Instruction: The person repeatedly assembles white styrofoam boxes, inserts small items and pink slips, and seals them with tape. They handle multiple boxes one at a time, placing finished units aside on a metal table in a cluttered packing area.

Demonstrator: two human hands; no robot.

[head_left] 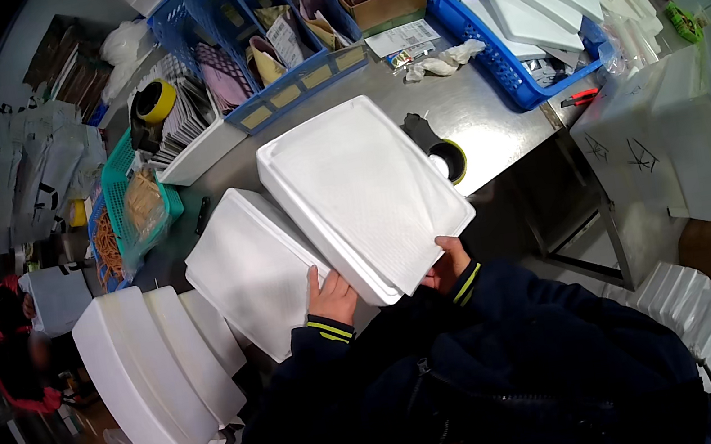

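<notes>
A white foam box [287, 177] lies tilted on the steel table in front of me. Its white foam lid [360, 189] sits on top, turned slightly askew at the near end. My right hand [450, 265] grips the near right corner of this lid, some fingertips hidden beneath. At the box's near left edge is my left hand [331, 299], closed against its side, with one finger stretched toward the neighbouring box. That second white foam box [248, 269] rests just to the left, partly covered by the first.
A blue divided basket [283, 96] with packets stands at the back. Right of it, a blue crate [519, 90] holds foam pieces. Tape rolls [453, 160] lie beside the box. Stacked foam boxes [145, 374] stand at the left, more foam boxes [680, 135] at the right.
</notes>
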